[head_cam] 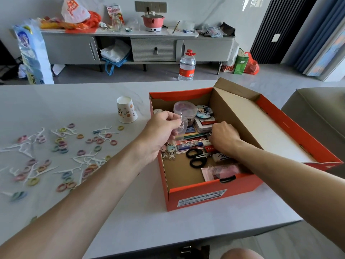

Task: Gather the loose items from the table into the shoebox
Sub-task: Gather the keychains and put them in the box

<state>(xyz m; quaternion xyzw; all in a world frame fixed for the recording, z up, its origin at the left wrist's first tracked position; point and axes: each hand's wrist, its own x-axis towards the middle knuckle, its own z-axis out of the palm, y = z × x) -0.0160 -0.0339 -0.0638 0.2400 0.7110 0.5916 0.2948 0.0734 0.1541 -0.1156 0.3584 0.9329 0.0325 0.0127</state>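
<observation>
Pale and glossy, the table [141, 217] is set in a living room with a grey sideboard behind, and an orange shoebox [197, 195] is placed open on its right half, lid folded back. Scissors [197, 157], pens [190, 139] and other small things are already laid inside. To the left of the box an upturned paper cup [127, 110] is seen, and beyond it the loose items are scattered well apart from the box: pastel rings [63, 144] mixed with white floss picks [24, 149]. The left hand [162, 128] is held over the box's near-left corner, its fingers and thumb pinched on a clear hook [182, 124]. The right hand [224, 135] is lowered among the pens with fingers curled under; whether anything is gripped there cannot be told, since the fingertips are hidden. The hook is judged light, stiff and somewhat slick, so a pinch on its flat plate is best kept and the metal prong avoided. The rings are likely soft and nearly weightless, and could be swept together and scooped by the handful. The picks are thin, springy and pointed at one end, lying flat on a slippery top; they are better slid to the table edge or pinched by the handle.
</observation>
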